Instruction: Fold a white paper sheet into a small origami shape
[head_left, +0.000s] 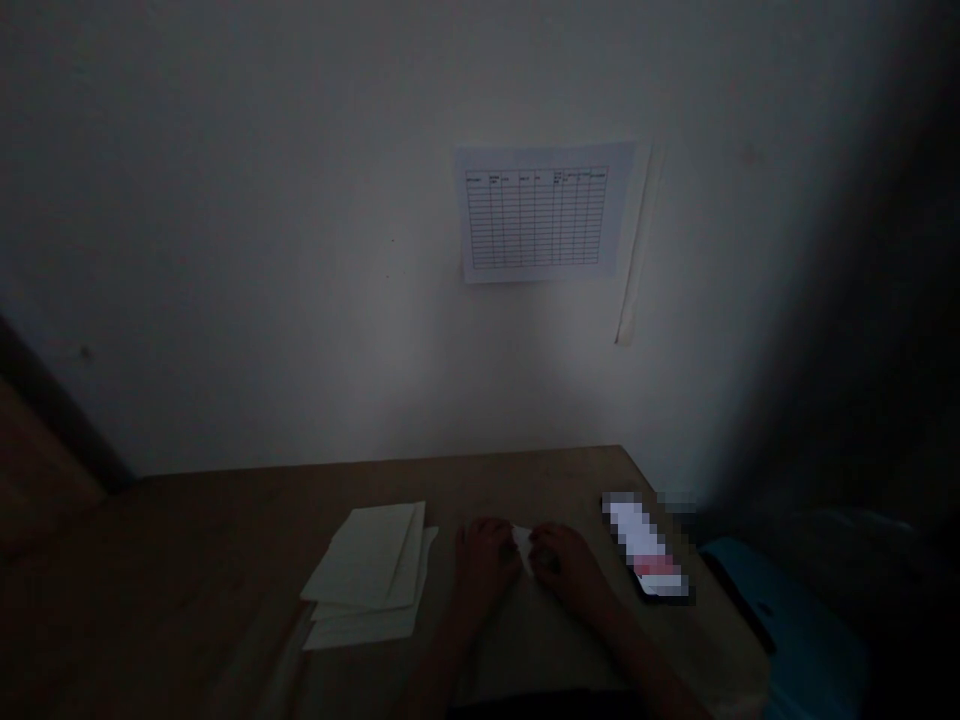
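Two bare hands, the left hand (489,555) and the right hand (561,562), meet over a small white piece of paper (523,543) on a brown-covered table (225,560), near the edge nearest the person. Light is poor and detail is limited accordingly.

Grip: fingers of both hands are curled and set close together, the left at the paper's left edge, the right at its right edge. Whether they pinch it or merely press it down cannot be told.

Progress: judged unfinished, since both hands are engaged on the piece. Any fold or tear is hidden by the fingers. Loose pale paper sheets (367,560), overlapping unevenly to the left of the hands, lie unheld; no completed piece can be identified, and how much is left cannot be established.

Orientation: the visible part of the paper is broader toward the wall (262,250) and tapers toward the person. Its visible long axis runs from wall side to person side, the near end slanting slightly right. The full outline is covered.

Also noted: a dark-edged phone with a lit, pixelated screen (645,550), right of the right hand.
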